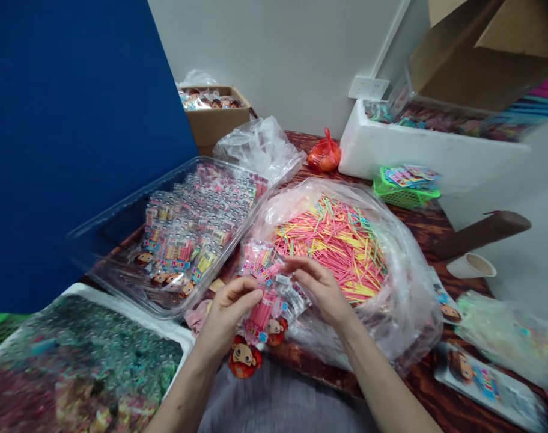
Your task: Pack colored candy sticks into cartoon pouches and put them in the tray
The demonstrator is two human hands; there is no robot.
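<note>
My left hand [233, 304] is closed in a pinch on the edge of a small clear packet [262, 310]. Pink sticks show inside the packet, and a printed card with a red-haired cartoon head [245, 358] hangs from its lower end. Just above the packet, my right hand [319, 288] is curled, with thumb and fingertips closed at the end of some pink sticks [274, 269]. Its fingers partly hide the grip. More packets [256, 252] lie behind and under my hands. A second red-haired cartoon head [276, 331] shows beside the held packet.
A clear tray [166, 310] of filled packets lies left, a plastic bag [409, 282] of loose coloured sticks right. A white foam box [186, 340] stands front left. Behind are a green basket [402, 195] and red bag [324, 153]; a paper cup [470, 266] stands right.
</note>
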